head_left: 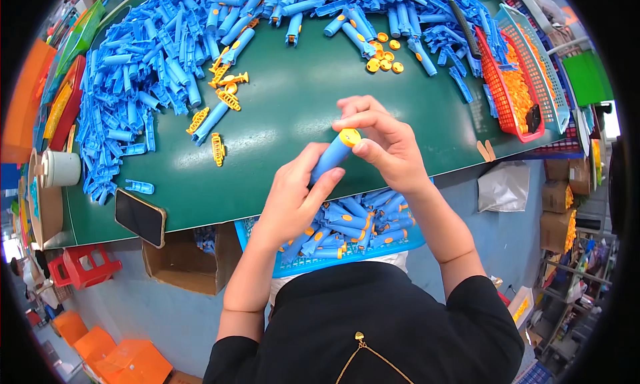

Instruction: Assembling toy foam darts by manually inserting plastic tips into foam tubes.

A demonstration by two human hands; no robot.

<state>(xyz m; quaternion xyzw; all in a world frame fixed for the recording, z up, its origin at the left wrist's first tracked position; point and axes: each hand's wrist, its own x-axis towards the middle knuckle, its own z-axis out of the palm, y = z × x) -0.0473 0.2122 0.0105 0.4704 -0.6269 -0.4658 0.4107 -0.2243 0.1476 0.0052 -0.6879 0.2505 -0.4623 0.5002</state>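
Observation:
My left hand (288, 196) is wrapped round a blue plastic tube (329, 163), tilted with its upper end toward the right. A round yellow cap (350, 137) sits on that end. Thumb and fingers of my right hand (393, 147) close about the cap from either side. Below both hands, a light-blue basket (333, 265) at my lap holds many blue tubes with yellow-orange parts. On the green table (280, 124) ahead lie loose yellow caps (385, 65), toothed yellow pieces (218, 149) and one blue tube (212, 122).
Large heaps of blue plastic parts (133, 84) cover the table's left and far sides. A phone (140, 217) and a pale cup (61, 169) are at the left edge. A red basket (490, 84) of orange pieces stands right. An open cardboard box (190, 267) sits below the table.

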